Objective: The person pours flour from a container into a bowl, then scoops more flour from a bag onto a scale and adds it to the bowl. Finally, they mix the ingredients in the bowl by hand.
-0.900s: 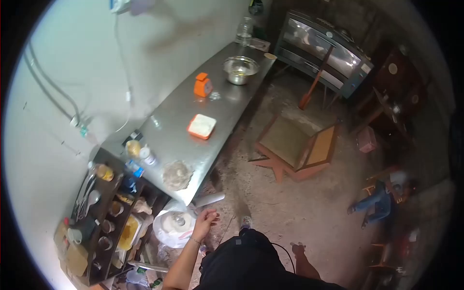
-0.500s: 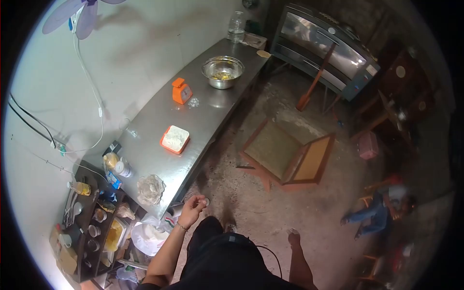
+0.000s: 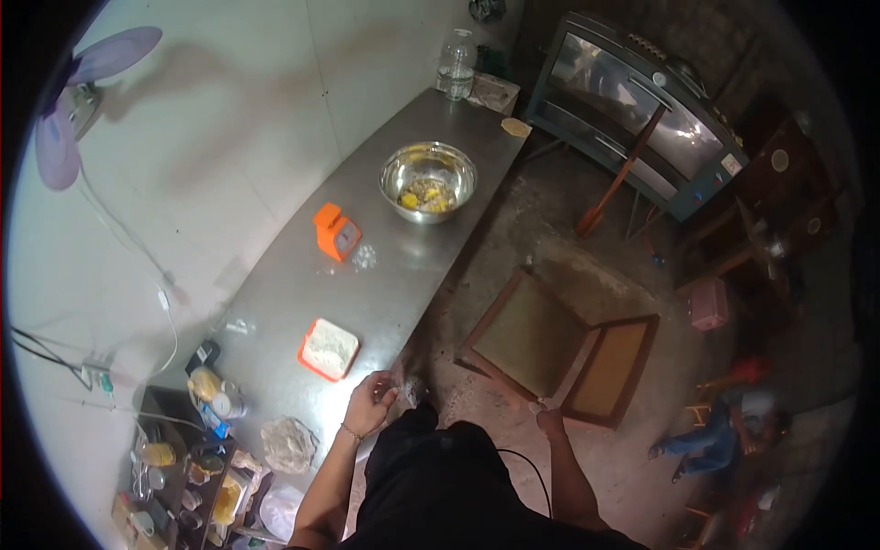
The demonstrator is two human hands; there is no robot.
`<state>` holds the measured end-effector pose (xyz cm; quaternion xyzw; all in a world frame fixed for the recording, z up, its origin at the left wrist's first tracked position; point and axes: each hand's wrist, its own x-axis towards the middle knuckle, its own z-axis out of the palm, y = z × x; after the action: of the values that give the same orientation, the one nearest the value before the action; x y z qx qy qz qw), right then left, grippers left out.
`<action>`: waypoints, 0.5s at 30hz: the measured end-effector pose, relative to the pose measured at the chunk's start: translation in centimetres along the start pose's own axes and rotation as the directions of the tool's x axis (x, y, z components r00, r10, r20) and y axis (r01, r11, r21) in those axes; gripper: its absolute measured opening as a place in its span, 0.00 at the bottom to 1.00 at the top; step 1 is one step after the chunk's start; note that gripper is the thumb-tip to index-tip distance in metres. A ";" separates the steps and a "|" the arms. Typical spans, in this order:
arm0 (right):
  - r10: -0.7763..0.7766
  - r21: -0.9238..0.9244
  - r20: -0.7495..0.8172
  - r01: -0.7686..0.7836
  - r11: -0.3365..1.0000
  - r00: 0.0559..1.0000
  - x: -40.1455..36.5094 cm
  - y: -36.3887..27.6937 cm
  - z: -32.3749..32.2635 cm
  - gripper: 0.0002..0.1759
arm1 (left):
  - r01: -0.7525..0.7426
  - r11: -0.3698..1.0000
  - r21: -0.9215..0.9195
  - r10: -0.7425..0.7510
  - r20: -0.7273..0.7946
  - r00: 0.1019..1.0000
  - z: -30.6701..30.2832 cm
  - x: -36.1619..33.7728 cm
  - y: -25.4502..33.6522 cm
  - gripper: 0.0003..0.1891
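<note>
My left hand (image 3: 370, 408) is at the near edge of the steel table, with its fingers curled. A small pale thing seems to show at its fingertips, too blurred to name. My right hand (image 3: 550, 423) hangs over the floor to the right, fingers drawn together around something small and whitish that I cannot make out. Closest to my left hand on the table is an orange-red tub of white powder (image 3: 330, 350). Beyond it stand an orange kitchen scale (image 3: 337, 235) and a steel bowl (image 3: 429, 209) with yellow, egg-like contents. A crumpled clear plastic bag (image 3: 288, 445) lies at the near end.
Low on the floor ahead stands a wooden-framed stand (image 3: 532, 325). A long wooden paddle (image 3: 623, 174) leans on the metal oven (image 3: 632, 101). A person (image 3: 724, 431) sits at the right. A cluttered shelf (image 3: 183, 458) is at the left; a water jug (image 3: 456, 66) stands at the table's far end.
My view has moved forward along the table, so the tub and bowl appear nearer. My left hand now overlaps the table edge. My right hand has swung forward and up.
</note>
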<state>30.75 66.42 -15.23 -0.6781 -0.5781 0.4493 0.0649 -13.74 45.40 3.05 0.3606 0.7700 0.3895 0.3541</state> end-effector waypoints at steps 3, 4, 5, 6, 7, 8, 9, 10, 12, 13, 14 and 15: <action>-0.210 -0.098 -0.068 0.203 0.974 0.975 2.0 -9.4 -1.4 0.29 | -0.045 0.998 0.035 0.045 -0.012 0.999 -2.0 3.7 2.3 0.23; -0.291 -0.121 -0.089 0.280 0.952 0.952 4.6 -10.4 -1.1 0.29 | -0.062 0.997 0.048 0.064 -0.026 0.998 -2.6 4.6 2.9 0.23; -0.304 -0.090 -0.070 0.298 0.950 0.950 6.0 -12.8 -1.3 0.29 | -0.083 0.994 0.064 0.086 -0.045 0.995 -3.3 5.6 3.5 0.23; -0.320 -0.060 -0.052 0.317 0.947 0.946 7.4 -15.7 -1.6 0.30 | -0.106 0.991 0.080 0.111 -0.065 0.992 -4.0 6.6 3.8 0.23; -0.370 -0.045 -0.023 0.369 0.928 0.929 8.4 -19.1 -1.9 0.31 | -0.133 0.989 0.057 0.138 -0.097 0.986 -4.6 7.3 3.9 0.22; -0.418 -0.031 0.007 0.418 0.908 0.908 9.3 -22.4 -2.1 0.33 | -0.112 0.994 0.008 0.112 -0.131 0.985 -5.1 7.9 3.8 0.22; -0.498 -0.023 -0.002 0.498 0.867 0.867 10.4 -25.6 -1.9 0.33 | -0.090 0.995 -0.046 0.081 -0.166 0.983 -5.7 8.3 3.5 0.22; -0.576 -0.018 -0.007 0.576 0.817 0.817 11.5 -29.0 -1.5 0.34 | -0.068 0.992 -0.105 0.046 -0.202 0.978 -6.0 8.6 3.1 0.22; -0.638 0.027 0.052 0.638 0.770 0.768 11.9 -37.9 -1.0 0.34 | -0.027 0.988 -0.150 -0.025 -0.331 0.943 -6.5 8.6 1.3 0.20; -0.686 -0.005 0.065 0.687 0.726 0.725 13.3 -41.3 0.0 0.34 | -0.008 0.981 -0.194 -0.072 -0.404 0.912 -6.5 8.4 -0.3 0.19; -0.732 -0.033 0.080 0.736 0.676 0.676 14.7 -44.5 1.0 0.34 | 0.005 0.971 -0.238 -0.121 -0.475 0.872 -6.5 8.1 -1.5 0.19; -0.752 -0.036 0.107 0.758 0.651 0.651 15.8 -47.7 2.0 0.35 | 0.037 0.959 -0.282 -0.197 -0.566 0.801 -6.3 7.5 -1.9 0.19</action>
<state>-6.36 94.24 4.16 -0.3590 -0.8267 0.3865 0.1956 -23.18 48.63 2.28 0.1244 0.8053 0.5555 0.1655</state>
